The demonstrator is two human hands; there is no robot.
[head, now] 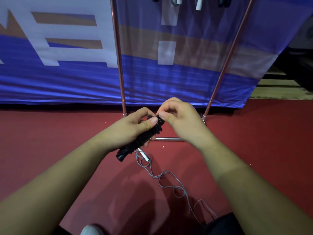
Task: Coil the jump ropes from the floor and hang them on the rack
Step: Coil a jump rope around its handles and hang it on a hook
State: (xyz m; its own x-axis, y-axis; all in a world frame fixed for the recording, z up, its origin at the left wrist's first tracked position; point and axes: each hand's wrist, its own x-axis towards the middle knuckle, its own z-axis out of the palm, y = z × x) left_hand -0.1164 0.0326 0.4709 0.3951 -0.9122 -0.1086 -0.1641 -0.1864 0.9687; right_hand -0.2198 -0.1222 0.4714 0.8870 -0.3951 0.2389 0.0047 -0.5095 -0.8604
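While both hands meet in front of the rack (121, 68), a black jump rope (144, 139) wound tightly round its handles sits between them as a dark ribbed bundle. The left hand (135, 128) is wrapped round the middle of the bundle, thumb pressed along its upper side, and the bundle's lower end sticks out below that hand, toward the person. The right hand (179, 119) pinches the top end of the bundle between thumb and forefinger, the other fingers curled in; what exactly it nips there is too small to tell. The bundle is held above the red floor (50, 141), just on the near side of the rack's bottom crossbar (166, 139).

Nearer the person than the rack's base, a grey jump rope (169, 177) lies loose on the floor, its thin cord wandering in open loops back toward the person's legs. Its white handle (144, 155) rests just below the black bundle's lower end. Thin red cord (208, 211) shows beside the far end of the grey cord.

The rack's two metal uprights rise on either side of the hands. From the top of the rack hang several handles (198, 5), white and dark, cut off by the frame edge. Behind the rack stretches a blue banner (67, 78) with large white and tan shapes. A white shoe tip (92, 229) shows at the bottom edge.
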